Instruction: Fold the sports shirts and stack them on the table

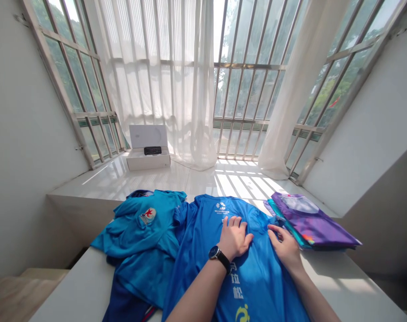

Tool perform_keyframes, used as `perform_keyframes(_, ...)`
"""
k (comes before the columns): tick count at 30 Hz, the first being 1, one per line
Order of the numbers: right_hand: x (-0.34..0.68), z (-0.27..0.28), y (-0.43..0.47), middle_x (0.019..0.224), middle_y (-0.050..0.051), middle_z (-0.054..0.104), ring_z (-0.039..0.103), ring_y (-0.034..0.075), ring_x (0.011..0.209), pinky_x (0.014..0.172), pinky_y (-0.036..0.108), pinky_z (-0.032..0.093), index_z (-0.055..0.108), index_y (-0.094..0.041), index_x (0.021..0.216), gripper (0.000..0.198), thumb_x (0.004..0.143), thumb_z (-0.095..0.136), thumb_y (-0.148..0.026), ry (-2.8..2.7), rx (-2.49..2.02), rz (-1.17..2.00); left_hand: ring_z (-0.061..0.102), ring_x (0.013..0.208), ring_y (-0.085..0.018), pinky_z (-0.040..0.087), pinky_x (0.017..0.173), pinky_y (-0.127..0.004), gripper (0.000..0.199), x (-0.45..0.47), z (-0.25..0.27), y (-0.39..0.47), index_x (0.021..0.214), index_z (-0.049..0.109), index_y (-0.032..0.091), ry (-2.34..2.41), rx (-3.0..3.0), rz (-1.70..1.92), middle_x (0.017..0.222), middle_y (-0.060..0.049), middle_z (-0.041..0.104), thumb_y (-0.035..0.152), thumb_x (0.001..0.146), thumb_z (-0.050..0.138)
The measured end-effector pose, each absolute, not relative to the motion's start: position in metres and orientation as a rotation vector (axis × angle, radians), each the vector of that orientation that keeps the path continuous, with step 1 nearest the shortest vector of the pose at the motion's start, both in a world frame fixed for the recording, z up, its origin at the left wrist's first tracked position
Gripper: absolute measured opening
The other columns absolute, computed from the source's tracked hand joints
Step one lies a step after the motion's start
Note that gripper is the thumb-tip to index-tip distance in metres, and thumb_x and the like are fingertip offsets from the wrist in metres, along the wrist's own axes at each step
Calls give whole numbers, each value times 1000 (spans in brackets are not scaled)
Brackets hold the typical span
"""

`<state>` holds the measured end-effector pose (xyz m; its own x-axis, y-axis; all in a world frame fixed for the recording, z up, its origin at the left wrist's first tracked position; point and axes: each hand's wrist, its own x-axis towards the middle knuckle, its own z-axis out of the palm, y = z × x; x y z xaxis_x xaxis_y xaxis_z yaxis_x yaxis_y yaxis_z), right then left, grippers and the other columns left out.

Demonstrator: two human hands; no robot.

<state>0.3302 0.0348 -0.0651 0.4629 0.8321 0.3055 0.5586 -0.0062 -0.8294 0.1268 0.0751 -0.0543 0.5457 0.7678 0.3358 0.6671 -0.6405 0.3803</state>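
A blue T-shirt [203,250] with white and yellow print lies spread out before me, its collar towards the window. My left hand [236,237], a black-strapped watch on its wrist, rests palm down on the shirt's chest with fingers apart. At the shirt's right sleeve, my right hand [285,246] is closed, thumb and forefinger pinching the fabric; its other fingers are partly hidden. Left of the blue shirt is a loose heap of teal shirts [149,250] with a round badge, over a dark blue garment [124,295]. A folded stack with a purple shirt [315,223] on top sits to the right.
The clothes lie on a white table [79,290] against a glossy window ledge [196,179]. An open white box [148,162] holding a black object [152,150] stands on the ledge. Sheer curtains [190,89] hang before barred windows.
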Motion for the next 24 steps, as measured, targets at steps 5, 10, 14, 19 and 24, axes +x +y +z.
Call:
perform_keyframes(5, 330, -67, 29, 116, 15, 72, 67, 32, 108, 98, 44, 53, 72, -15, 105, 55, 69, 69, -57, -1057, -1646, 351, 43, 136, -34, 26, 118, -59, 46, 128, -54, 75, 131, 59, 18, 1244, 2568, 717, 143, -14, 54, 49, 100, 45)
perform_keyframes(10, 323, -49, 26, 116, 10, 72, 67, 32, 113, 91, 37, 59, 68, -20, 113, 68, 55, 81, -53, -730, -1567, 651, 43, 136, -33, 26, 119, -59, 44, 128, -56, 75, 131, 59, 19, 1305, 2555, 749, 143, -13, 55, 48, 101, 46)
perform_keyframes(14, 320, -29, 16, 125, 6, 70, 66, 30, 118, 82, 31, 62, 68, -28, 118, 68, 55, 85, -50, -651, -1499, 934, 43, 137, -34, 26, 119, -59, 46, 127, -56, 76, 134, 58, 18, 1385, 2516, 763, 144, -14, 54, 46, 101, 46)
perform_keyframes(19, 318, -16, 7, 115, 5, 76, 69, 28, 111, 81, 31, 61, 75, -26, 110, 55, 60, 83, -49, -759, -1474, 1112, 41, 138, -35, 25, 119, -61, 48, 126, -53, 75, 137, 57, 18, 1381, 2526, 732, 147, -15, 52, 46, 99, 47)
perform_keyframes(24, 321, -27, 15, 90, 5, 77, 73, 26, 81, 66, 32, 59, 73, -20, 113, 64, 56, 83, -46, -721, -1572, 945, 40, 139, -35, 24, 119, -61, 48, 125, -53, 75, 138, 57, 19, 1337, 2536, 710, 147, -14, 52, 46, 100, 46)
